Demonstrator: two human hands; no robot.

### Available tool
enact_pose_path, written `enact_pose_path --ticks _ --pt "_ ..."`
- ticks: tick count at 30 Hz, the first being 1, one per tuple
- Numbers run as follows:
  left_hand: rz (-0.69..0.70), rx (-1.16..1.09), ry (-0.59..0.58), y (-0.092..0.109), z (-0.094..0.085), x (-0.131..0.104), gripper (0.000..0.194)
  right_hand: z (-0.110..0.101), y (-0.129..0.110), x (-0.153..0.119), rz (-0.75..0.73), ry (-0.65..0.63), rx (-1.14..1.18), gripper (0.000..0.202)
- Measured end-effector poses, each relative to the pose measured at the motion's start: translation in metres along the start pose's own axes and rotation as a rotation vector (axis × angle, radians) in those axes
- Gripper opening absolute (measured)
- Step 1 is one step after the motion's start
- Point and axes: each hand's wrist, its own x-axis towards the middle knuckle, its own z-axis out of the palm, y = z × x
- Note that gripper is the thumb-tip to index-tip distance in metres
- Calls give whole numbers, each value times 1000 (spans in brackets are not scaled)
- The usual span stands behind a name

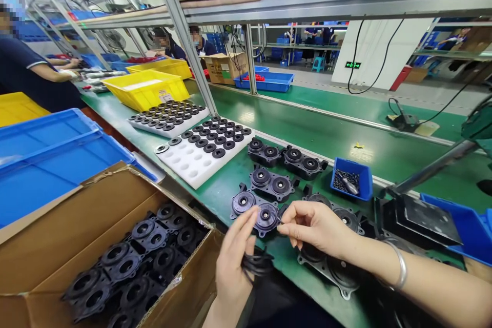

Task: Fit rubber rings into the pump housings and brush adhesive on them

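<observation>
The black twin-well housing sits on the green bench just beyond both sets of fingertips, its long axis running left to right and slanting slightly toward the worker at the right end. The right hand is nearest that end — thumb and forefinger pinched together on what looks like a thin black piece. The left hand grips a bundle of black loops, its straighter fingertips overlapping the housing's near edge — whether they touch, I can't tell.

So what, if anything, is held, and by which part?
Left hand: bundled black loops, by one side. Right hand: apparently a thin dark piece; grip point unclear.
</observation>
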Motion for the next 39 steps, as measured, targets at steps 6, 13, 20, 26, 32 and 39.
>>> enact_pose_path --ticks 6,13,20,26,32,39 --pt "-267 -206 34 4 -5 8 18 -8 -4 -9 -207 116 -391 27" --pt "-404 -485 -144 17 24 16 13 -7 0 -11 -216 84 -444 23" --pt "-474 -539 -141 19 29 16 18 -9 3 -11 -199 67 -461 20" --pt "-504 -558 -144 20 30 20 20 -13 2 -9 -205 28 -522 21" --pt "-552 -627 -205 14 29 19 22 -31 -16 2 -406 87 -640 17" --pt "-684 -764 -250 0 34 20 39 -45 -29 39 -505 -301 -618 15"
